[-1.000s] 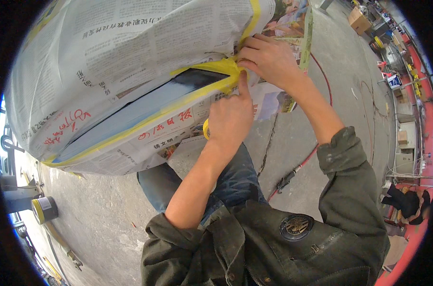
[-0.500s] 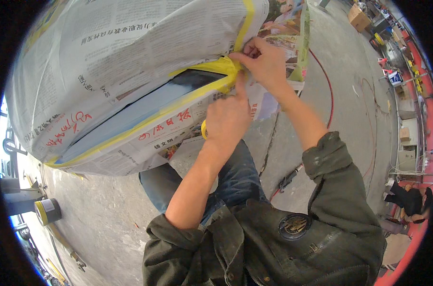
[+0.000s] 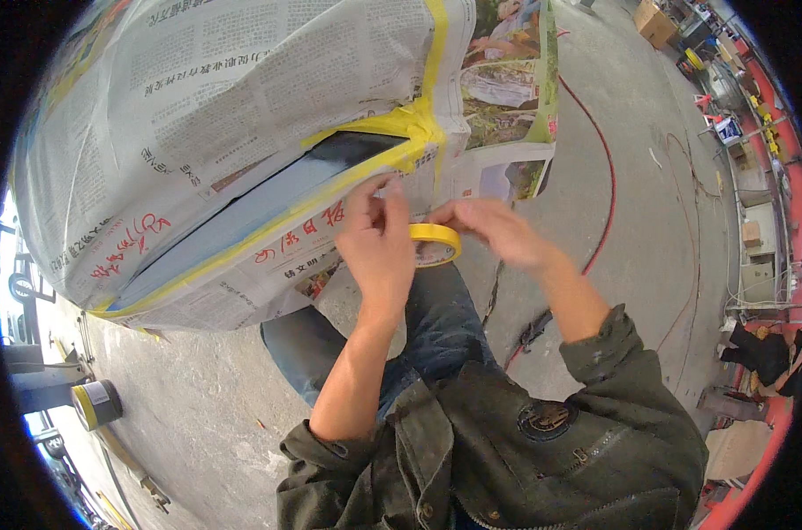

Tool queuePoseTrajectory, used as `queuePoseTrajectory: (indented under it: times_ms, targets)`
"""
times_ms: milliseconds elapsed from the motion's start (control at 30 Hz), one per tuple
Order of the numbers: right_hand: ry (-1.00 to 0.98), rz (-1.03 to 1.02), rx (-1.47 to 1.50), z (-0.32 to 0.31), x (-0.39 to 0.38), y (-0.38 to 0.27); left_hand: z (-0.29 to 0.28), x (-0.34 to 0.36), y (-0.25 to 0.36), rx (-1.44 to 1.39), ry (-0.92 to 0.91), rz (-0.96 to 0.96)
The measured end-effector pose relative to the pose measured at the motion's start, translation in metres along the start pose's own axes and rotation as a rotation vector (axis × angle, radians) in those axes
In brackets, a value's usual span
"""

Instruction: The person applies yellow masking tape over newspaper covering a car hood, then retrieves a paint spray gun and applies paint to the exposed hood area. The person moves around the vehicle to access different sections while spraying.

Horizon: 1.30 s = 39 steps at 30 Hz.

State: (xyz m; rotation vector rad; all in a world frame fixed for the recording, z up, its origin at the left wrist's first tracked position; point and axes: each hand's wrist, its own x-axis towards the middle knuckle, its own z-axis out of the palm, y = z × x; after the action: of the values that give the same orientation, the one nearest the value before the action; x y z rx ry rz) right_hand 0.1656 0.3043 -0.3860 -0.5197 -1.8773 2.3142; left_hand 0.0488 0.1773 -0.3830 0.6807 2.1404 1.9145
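Yellow masking tape borders a long blue-grey panel opening (image 3: 242, 215) with a dark far end, set in newspaper sheets (image 3: 268, 79). My left hand (image 3: 374, 243) is in front of the lower newspaper sheet, its fingers curled together; whether anything thin is between them I cannot make out. Beside it, a roll of yellow masking tape (image 3: 451, 238) is between my two hands. My right hand (image 3: 498, 231) reaches in from the right with its fingertips on the top of the roll; its thumb is hidden. Crumpled yellow tape (image 3: 423, 124) covers the opening's right corner.
A red hose (image 3: 611, 168) runs along the concrete floor to the right, joined to a dark fitting (image 3: 533, 329). A dark bucket with a yellow band (image 3: 98, 405) stands at the left. Shelves with boxes (image 3: 754, 238) line the far right. My knees are below the newspaper.
Both hands have come away from the taped corner, moving down toward me. The tape roll, earlier mostly hidden by my left hand, now shows fully between the hands.
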Motion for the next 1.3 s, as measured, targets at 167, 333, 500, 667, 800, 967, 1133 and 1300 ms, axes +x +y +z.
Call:
queuePoseTrajectory:
  times_ms: [167, 333, 500, 667, 800, 967, 1133, 1300]
  targets:
    - [-0.001, -0.089, -0.030, 0.017, -0.036, 0.023, -0.021, -0.018, -0.025, 0.200, -0.122, 0.267]
    - [0.165, -0.150, -0.369, 0.041, -0.055, 0.045, -0.038, -0.052, -0.023, 0.148, -0.312, 0.078]
    - [0.169, -0.129, -0.408, 0.053, -0.067, 0.066, -0.045, -0.071, -0.041, 0.208, -0.320, 0.109]
    - [0.149, -0.051, -0.307, 0.054, -0.079, 0.089, -0.044, -0.082, -0.056, 0.349, -0.310, 0.212]
    - [0.137, 0.076, -0.530, 0.040, -0.070, 0.101, -0.051, -0.093, -0.055, 0.416, -0.337, 0.105]
    - [0.146, -0.056, -0.596, 0.043, -0.070, 0.120, -0.061, -0.090, -0.044, 0.303, -0.314, -0.048]
    - [0.280, 0.228, 0.106, 0.040, -0.068, 0.136, -0.061, -0.095, -0.028, 0.332, -0.342, 0.079]
    - [0.396, 0.167, 0.369, 0.047, -0.055, 0.087, -0.061, -0.073, -0.006, 0.020, 0.013, -0.004]
